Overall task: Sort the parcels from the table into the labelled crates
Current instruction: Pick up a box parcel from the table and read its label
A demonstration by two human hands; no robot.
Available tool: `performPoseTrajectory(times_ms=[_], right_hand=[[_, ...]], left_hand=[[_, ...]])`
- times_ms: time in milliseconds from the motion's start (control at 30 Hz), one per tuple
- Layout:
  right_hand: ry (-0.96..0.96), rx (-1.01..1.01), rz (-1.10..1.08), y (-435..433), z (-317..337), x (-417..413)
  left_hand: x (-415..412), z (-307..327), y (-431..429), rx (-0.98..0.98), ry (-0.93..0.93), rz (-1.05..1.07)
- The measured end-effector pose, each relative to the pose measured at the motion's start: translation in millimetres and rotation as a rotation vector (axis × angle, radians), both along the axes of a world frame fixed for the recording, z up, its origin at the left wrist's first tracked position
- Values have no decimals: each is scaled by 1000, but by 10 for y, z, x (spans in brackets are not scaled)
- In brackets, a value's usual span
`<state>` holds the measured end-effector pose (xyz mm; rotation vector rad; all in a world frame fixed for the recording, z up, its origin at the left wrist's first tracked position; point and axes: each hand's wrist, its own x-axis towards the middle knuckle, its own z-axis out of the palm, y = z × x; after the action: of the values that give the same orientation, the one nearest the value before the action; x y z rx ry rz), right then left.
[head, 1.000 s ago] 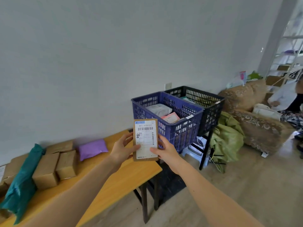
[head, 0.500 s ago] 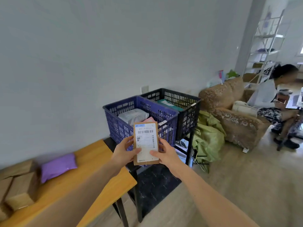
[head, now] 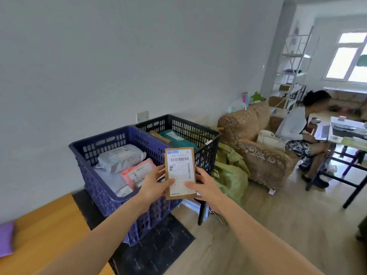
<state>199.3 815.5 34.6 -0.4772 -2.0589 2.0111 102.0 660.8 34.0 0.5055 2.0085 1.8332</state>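
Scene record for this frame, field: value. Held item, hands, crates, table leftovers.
held: cardboard parcel, upright, label toward camera
hands: left hand and right hand grip its side edges
placed: no, held in front of both crates
blue crate: white bag, pink parcel inside
black crate: teal parcel inside
table: purple parcel at left frame edge

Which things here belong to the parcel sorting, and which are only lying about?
For the job: brown parcel, held by left hand and right hand; blue crate; black crate; purple parcel on the table.
Lying about: armchair; white bag on it; green sack; dark mat; shelf rack.
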Motion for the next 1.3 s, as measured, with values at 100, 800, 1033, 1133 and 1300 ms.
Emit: performPoseTrajectory(times_ms=[100, 800, 1033, 1133, 1300], right_hand=[[-1, -37, -13, 368, -36, -163], [-18, 45, 120, 3014, 13, -1248], [37, 9, 286, 3571, 308, -1824], [41, 11, 325, 3700, 308, -2082], [4, -19, 426, 3756, 237, -2543]], left_hand=[[-226, -50, 398, -12, -7, -12], [-846, 149, 2724, 1, -100, 151], [-1164, 483, 3219, 6, -12, 294], [-1334, 547, 3314, -47, 5, 342], [-1678, 495, 3350, -98, -15, 396]])
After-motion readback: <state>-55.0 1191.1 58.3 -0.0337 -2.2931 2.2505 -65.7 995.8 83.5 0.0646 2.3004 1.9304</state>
